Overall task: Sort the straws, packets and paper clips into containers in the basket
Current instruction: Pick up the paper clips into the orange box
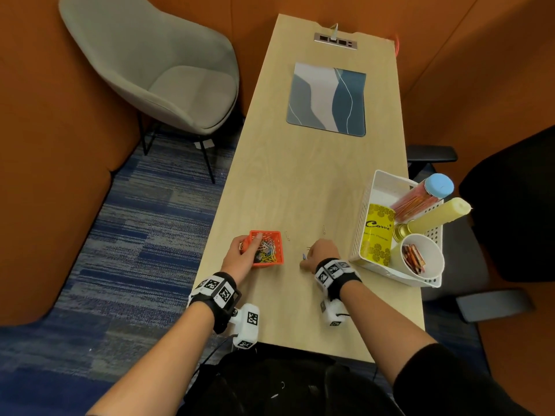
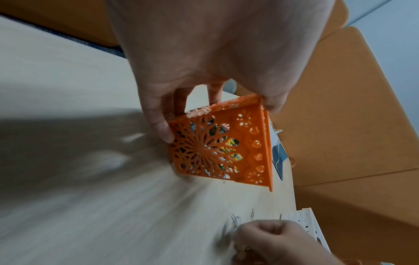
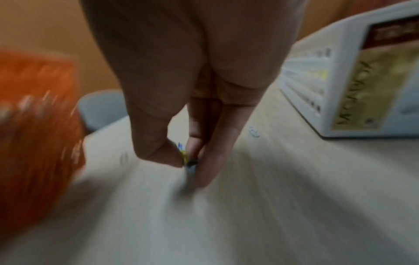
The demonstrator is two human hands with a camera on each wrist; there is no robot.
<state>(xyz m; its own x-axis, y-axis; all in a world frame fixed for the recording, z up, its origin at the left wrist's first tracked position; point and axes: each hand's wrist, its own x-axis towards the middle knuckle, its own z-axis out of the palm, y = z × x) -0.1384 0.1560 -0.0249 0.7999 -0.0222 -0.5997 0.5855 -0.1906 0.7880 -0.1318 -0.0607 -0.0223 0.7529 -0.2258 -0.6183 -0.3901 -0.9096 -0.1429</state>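
the left hand point(image 1: 241, 257) grips the orange tray point(image 1: 269, 248) of paper clips near the table's point(image 1: 300, 181) left edge. the right hand point(image 1: 321, 253) pinches some paper clips point(image 3: 186, 157) beside it. the white basket point(image 1: 365, 235) stands at the right edge; 2 loose clips point(image 1: 324, 229) lie between them.

The long pale wood-grain table point(image 1: 300, 181) is showing a smooth matt top. The small orange plastic bin point(image 2: 217, 148), pierced with flower cut-outs, is looking hard and faintly glossy. The coloured wire paper clips point(image 1: 267, 250) inside are glinting. The white perforated plastic basket point(image 1: 363, 235) is looking smooth. The white paper cup point(image 1: 432, 250) is appearing matt, and the grey shell chair point(image 1: 168, 76) cloth-covered.
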